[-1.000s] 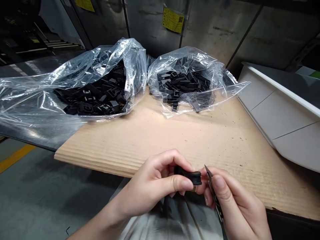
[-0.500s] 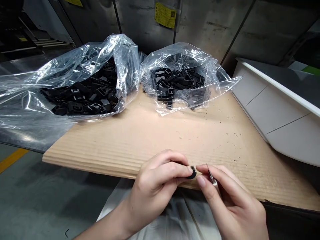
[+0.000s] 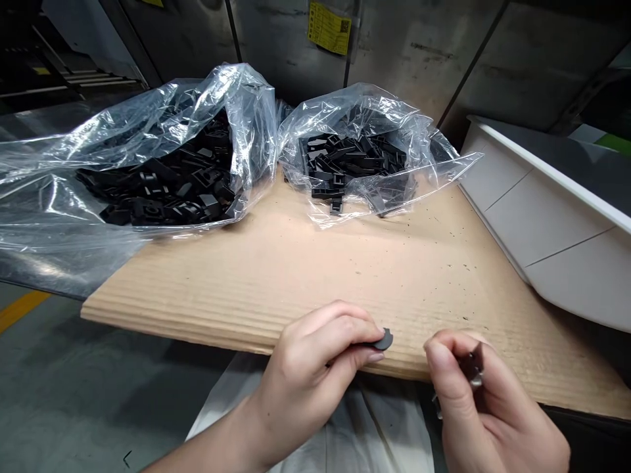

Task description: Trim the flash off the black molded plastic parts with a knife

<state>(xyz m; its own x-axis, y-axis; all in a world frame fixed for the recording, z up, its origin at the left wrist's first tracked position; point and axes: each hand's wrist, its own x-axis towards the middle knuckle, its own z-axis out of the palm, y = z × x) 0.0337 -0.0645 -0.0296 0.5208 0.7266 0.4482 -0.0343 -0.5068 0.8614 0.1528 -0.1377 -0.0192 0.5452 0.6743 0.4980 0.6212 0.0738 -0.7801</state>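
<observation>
My left hand (image 3: 320,368) is closed near the front edge of the cardboard, pinching a small black plastic part (image 3: 383,340) between thumb and fingers. Its rounded end sticks out to the right; the rest is hidden under my fingers. Apart from it, to the right, my right hand (image 3: 486,401) is curled around a small knife (image 3: 476,368) with a thin metal blade. The blade points up past my fingers, slightly blurred, and most of the handle is covered by the hand.
A flattened cardboard sheet (image 3: 315,276) covers the tabletop, with small dark crumbs on it. Behind stand a left clear plastic bag (image 3: 251,131) and a right clear bag (image 3: 365,105), both holding many black plastic parts (image 3: 162,190). A white bin (image 3: 552,217) is at right.
My right hand has moved right, away from the black part, and the knife has turned in it. My left hand has tilted the part so its flat face shows more.
</observation>
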